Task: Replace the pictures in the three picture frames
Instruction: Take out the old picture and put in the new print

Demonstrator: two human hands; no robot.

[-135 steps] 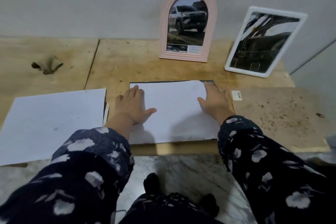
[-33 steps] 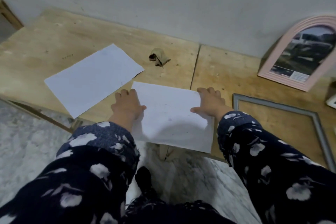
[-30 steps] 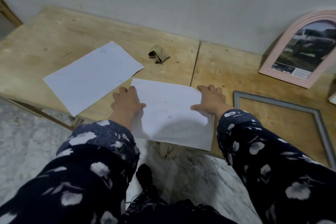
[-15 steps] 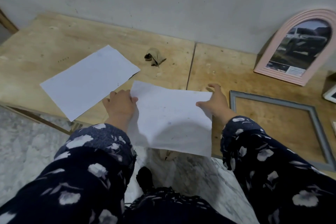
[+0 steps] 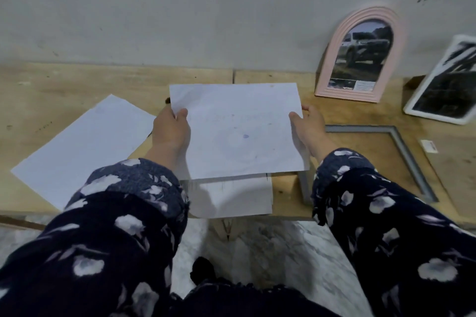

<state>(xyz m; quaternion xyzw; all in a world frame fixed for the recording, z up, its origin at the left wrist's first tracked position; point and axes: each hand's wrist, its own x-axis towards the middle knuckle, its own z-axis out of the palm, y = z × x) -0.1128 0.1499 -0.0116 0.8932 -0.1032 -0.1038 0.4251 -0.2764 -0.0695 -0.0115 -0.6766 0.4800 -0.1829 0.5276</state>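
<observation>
Both hands, left [image 5: 171,129] and right [image 5: 307,126], pinch our sheet [image 5: 239,131] by its edges, raised flat for the gray frame [image 5: 401,152].

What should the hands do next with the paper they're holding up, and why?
Probably carry the sheet right and lay it inside the empty grey frame. Both the left hand and right hand grip its side edges, lifted off the wooden board, and that frame lies flat with no picture, unlike the pink arched frame.

caption strip on pink arched frame [image 5: 359,54] picture too blurred to read, no other legible text
</observation>
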